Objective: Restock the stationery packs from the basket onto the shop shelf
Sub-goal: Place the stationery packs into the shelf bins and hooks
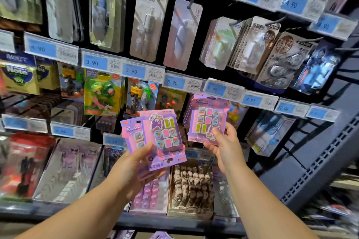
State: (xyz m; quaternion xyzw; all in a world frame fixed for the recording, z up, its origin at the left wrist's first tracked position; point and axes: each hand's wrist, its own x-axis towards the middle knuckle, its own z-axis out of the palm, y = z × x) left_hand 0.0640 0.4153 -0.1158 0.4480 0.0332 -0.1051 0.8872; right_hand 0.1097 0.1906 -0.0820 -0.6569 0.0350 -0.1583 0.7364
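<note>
My left hand (134,167) grips a small stack of pink and purple Kuromi stationery packs (161,137), fanned out in front of the shelf; the top one is upside down. Up and to the right, my right hand (223,145) pinches the bottom edge of one more Kuromi pack (207,118) and holds it upright against a row of the same packs hanging under the price rail. The basket is out of view.
Pegs above carry blister packs of correction tape (252,44) and pens (147,21). Blue price labels (174,82) line each rail. Below stand open display boxes, one with small figures (191,186). A grey shelf upright (320,163) slants at the right.
</note>
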